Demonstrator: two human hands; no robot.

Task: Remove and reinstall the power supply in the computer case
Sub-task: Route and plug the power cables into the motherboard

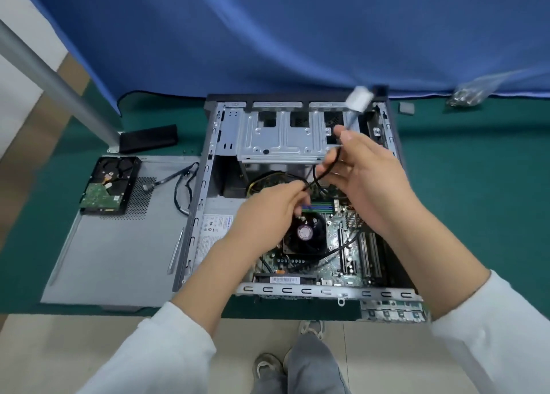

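An open computer case (pixel 205 185) lies flat on the green table. The grey power supply (pixel 218 215) with its white label sits inside at the left, partly hidden by my left arm. My left hand (pixel 268 215) hovers over the CPU fan (pixel 306 236) and pinches a black cable (pixel 315 176). My right hand (pixel 366 182) is raised above the motherboard (pixel 342 262), gripping a cable that ends in a blurred white connector (pixel 360 97) held up near the case's far edge. The black cable loops between both hands.
The removed side panel (pixel 119 251) lies left of the case, with a hard drive (pixel 110 185) and a loose cable (pixel 184 185) on it. A black pouch (pixel 148 137) and a metal pole (pixel 53 81) stand further left. A plastic bag of parts (pixel 473 91) lies far right.
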